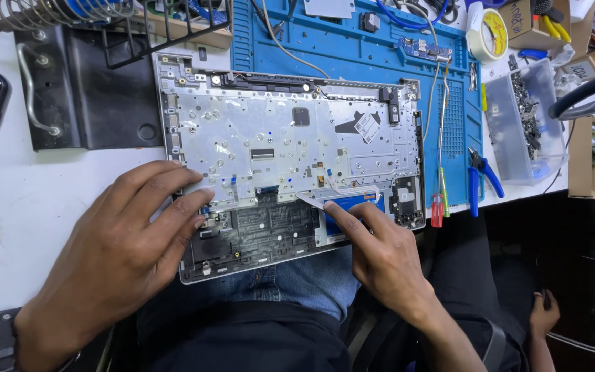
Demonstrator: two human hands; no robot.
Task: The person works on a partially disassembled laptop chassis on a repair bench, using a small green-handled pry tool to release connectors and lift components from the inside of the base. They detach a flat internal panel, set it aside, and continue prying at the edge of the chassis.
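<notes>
Silver laptop palmrest shell lies inner side up, its far part on the blue work mat and its near edge hanging past the white tabletop over the person's lap. Left hand rests flat on the shell's near-left corner, fingers spread and pressing down, holding nothing. Right hand reaches to the blue touchpad board at the near-right; index and thumb tips sit together at the board's edge just beside a thin white flat cable, but whether they actually pinch the cable cannot be told. Risks as judged: the flat cable looks delicate, and a sideways or sharp pull could crease it or damage its connector. With the shell overhanging the edge, easing the left hand's pressure could let it tip toward the lap. Red-handled screwdriver and blue-handled cutters lie close to the shell's right side and near the tabletop edge; a nudge from the right forearm could knock them off. Clear tray of small parts stands further right, well apart from both hands.
</notes>
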